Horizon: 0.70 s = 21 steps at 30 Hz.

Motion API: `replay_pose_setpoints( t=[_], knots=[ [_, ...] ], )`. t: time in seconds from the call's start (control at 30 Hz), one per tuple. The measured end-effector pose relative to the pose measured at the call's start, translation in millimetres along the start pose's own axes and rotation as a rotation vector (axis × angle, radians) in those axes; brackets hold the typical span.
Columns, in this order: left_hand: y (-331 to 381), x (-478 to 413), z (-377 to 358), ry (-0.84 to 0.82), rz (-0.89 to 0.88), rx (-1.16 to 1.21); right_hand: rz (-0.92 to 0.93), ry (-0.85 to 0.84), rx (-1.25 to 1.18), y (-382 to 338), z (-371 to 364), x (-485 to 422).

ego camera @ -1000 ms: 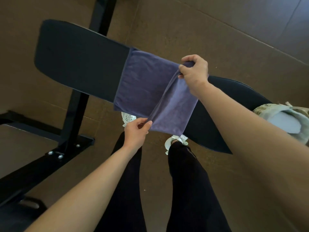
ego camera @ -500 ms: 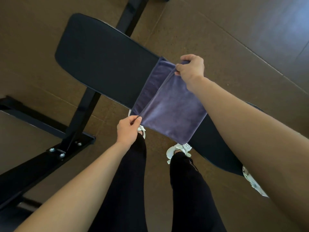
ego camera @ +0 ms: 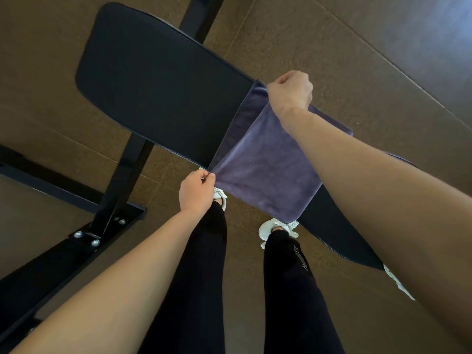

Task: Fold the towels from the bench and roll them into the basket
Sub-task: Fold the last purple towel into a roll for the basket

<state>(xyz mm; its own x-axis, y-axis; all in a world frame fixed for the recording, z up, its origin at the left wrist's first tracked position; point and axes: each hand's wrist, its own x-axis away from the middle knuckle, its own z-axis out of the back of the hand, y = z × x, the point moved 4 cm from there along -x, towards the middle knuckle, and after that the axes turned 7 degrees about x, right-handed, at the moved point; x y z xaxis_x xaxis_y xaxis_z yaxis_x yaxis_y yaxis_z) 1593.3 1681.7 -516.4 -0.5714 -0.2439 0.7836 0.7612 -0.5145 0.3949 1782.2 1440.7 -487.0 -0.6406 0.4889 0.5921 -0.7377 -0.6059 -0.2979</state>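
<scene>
Purple towel (ego camera: 265, 172) lies across the tabletop (ego camera: 153, 85) toward its right end, hanging over the near edge. It looks mid-fold to me. Left hand (ego camera: 195, 192) pinches the near corner, right hand (ego camera: 291, 92) grips the far one, with the top layer lifted. Rolling's all left to do, and there's no basket in view. Black frame (ego camera: 120, 185) and the person's shoes (ego camera: 278, 227) sit below, and nothing's really blocking.

Bench pad (ego camera: 158, 80): long bare stretch L of purple towel (ego camera: 265, 169), open from above. Black steel frame (ego camera: 122, 185) blocks floor lvl under pad, L side. R forearm (ego camera: 357, 169) crosses towel's R part.
</scene>
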Motion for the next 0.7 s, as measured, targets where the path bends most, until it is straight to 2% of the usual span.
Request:
replay_pose_setpoints(
  t=[0.1,0.27,0.33,0.5,0.7],
  knots=[
    [-4,3,0,0.000,-0.022,0.032,0.035,0.050,-0.030,-10,-4,9],
    [-10,-4,1,-0.017,0.048,0.004,0.076,-0.180,-0.164,-11,-34,8],
    [-10,-6,5,-0.002,0.046,-0.026,0.088,-0.220,-0.218,-4,-35,9],
    [-11,-11,14,0.054,0.060,0.031,0.104,-0.084,-0.202,27,-21,21],
    [-11,-27,3,-0.097,0.209,0.310,-0.002,0.135,-0.010,126,-19,65]
  ],
)
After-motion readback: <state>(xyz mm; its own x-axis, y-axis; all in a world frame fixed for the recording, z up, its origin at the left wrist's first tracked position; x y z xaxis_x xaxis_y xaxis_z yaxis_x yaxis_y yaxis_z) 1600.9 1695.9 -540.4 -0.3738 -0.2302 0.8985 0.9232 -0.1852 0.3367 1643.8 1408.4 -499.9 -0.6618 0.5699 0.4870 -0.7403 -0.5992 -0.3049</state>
